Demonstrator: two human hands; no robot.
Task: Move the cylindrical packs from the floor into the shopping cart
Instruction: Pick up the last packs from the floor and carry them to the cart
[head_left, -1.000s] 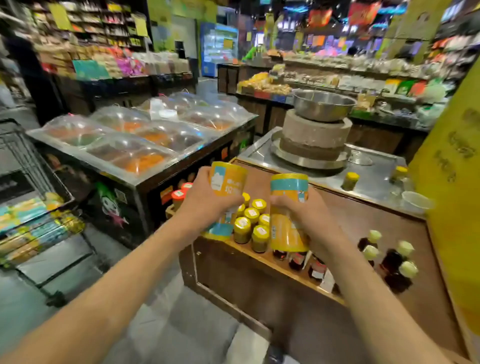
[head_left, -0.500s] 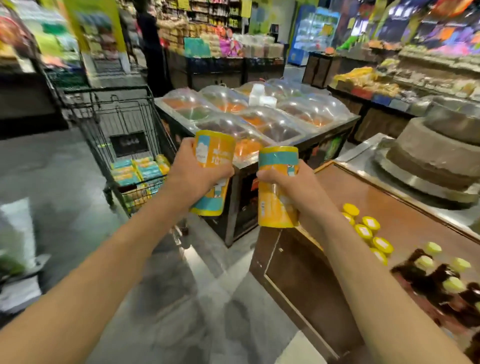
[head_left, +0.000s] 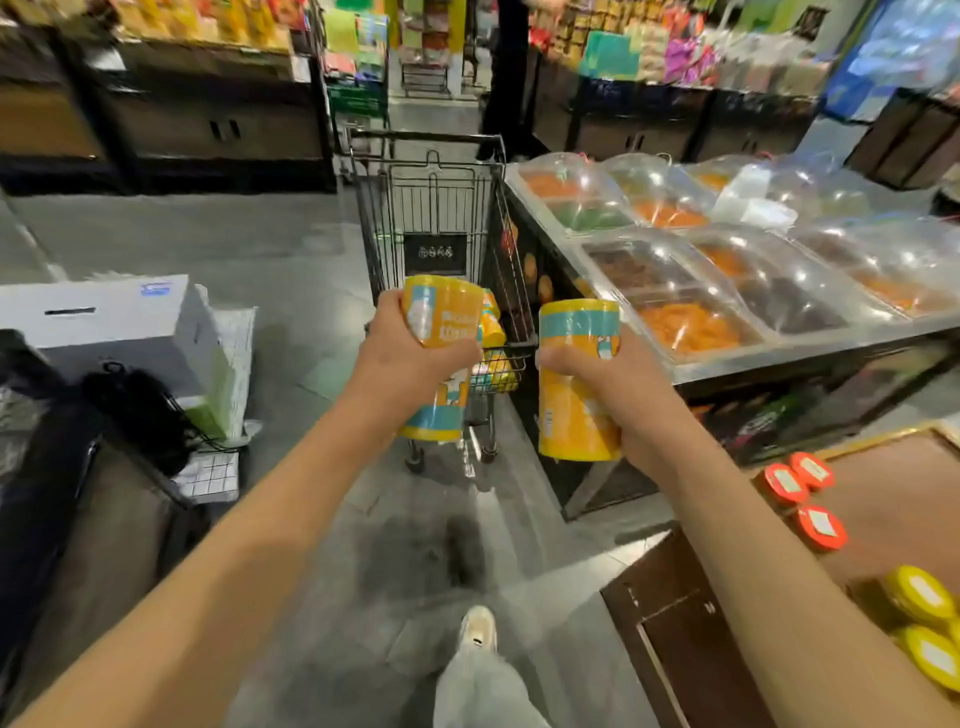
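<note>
Two cylindrical packs in transit, yellow with teal bands, both off the floor. Left hand (head_left: 415, 358): grip wrapped round the middle of the left pack (head_left: 441, 332), which stands roughly upright, top tilted slightly away. Right hand (head_left: 602, 384): grip wrapped round the right pack (head_left: 576, 384), upright, level with the left and a little apart from it. Shopping cart (head_left: 431, 171): directly beyond both grips, near end just past the left pack, wire basket open at the top. Cart contents: several packs of the same colouring (head_left: 491, 353) lying low in the basket behind the left grip; exact count cannot be told. Progress, as a judgement: earlier loads delivered, current pair lifted and carried most of the way, release into the basket not yet done; no packs show on the visible floor, so how many are left cannot be told. Change against the frame half a second earlier: the cart then stood off to the left of the grips and farther away, with the covered food tabletop (head_left: 727, 291) beyond the packs; now the cart lies straight ahead and close, the tabletop falls to the right of the right grip, and the holds on both packs are unchanged.
</note>
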